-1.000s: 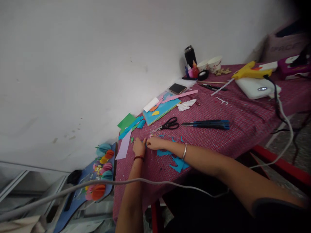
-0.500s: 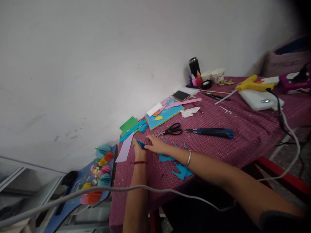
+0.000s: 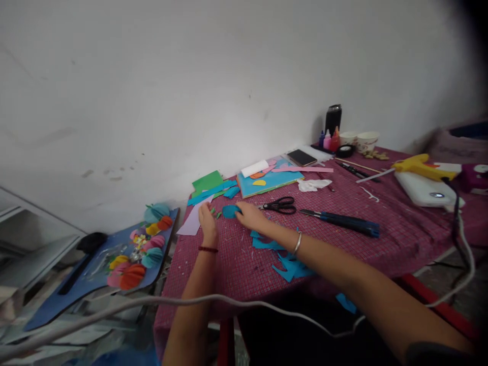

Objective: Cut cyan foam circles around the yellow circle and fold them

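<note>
My right hand is closed on the edge of a blue paper piece above the checked cloth. To its left, my left hand is raised at the lilac paper strip, beside small green scraps; its fingers are too small and blurred to tell what they do. Black scissors lie just right of my right hand's fingers. Blue paper offcuts lie under and near my right forearm.
Cutter knives, a blue book, a phone, a yellow glue gun and a black can stand or lie around. A white cable crosses in front of my forearms. Paper ornaments rest on a blue board at left.
My hands have moved apart. The blue piece, earlier between both hands, is now at my right hand's fingertips, and its flat face shows. The view has shifted.
</note>
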{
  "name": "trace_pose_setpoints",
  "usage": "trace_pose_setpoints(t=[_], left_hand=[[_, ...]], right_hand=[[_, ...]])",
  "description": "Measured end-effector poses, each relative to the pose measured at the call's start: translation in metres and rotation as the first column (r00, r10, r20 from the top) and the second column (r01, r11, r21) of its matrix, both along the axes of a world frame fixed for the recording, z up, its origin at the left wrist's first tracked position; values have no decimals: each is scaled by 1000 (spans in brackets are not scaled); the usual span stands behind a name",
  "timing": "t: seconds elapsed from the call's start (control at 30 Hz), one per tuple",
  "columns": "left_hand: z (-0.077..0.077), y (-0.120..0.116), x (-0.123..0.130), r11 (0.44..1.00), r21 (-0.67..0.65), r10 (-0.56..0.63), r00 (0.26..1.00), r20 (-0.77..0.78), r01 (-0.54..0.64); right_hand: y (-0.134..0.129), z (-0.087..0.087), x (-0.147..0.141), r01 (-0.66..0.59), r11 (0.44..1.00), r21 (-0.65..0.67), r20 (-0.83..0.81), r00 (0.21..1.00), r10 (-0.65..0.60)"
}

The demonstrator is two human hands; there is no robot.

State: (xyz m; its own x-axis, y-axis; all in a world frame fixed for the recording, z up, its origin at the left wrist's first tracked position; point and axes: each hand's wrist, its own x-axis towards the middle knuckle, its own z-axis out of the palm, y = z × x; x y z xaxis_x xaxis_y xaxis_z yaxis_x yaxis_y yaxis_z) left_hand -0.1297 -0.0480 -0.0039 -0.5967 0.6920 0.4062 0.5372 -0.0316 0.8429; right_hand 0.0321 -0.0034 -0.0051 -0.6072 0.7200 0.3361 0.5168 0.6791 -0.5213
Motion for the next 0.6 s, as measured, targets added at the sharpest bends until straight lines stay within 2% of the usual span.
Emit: trace_pose_setpoints(t=[0.07, 0.17, 0.27, 0.37, 0.47, 0.6], left_hand=[[-7, -2, -2, 1000, -2, 5, 999, -34, -6], [-29, 0, 10, 996, -41, -82, 997, -12, 81], [-47, 4, 28, 987, -56, -147, 989, 33, 148], [-51, 4, 35, 985, -43, -164, 983, 87, 169], [-50, 0, 32, 987, -57, -143, 982, 120, 151], [-50, -6, 29, 983, -122, -119, 984, 133, 135]], right_hand=[[-6, -10, -5, 14, 1000, -4, 59, 998, -14], [-14, -23, -9, 42, 999, 6, 154, 987, -42], [-18, -24, -7, 37, 998, 56, 237, 970, -49], [-20, -18, -3, -14, 994, 107, 317, 948, -21], [-20, -11, 0, -74, 989, 130, 375, 927, 20], [-20, -14, 1, -101, 986, 132, 399, 916, 40]])
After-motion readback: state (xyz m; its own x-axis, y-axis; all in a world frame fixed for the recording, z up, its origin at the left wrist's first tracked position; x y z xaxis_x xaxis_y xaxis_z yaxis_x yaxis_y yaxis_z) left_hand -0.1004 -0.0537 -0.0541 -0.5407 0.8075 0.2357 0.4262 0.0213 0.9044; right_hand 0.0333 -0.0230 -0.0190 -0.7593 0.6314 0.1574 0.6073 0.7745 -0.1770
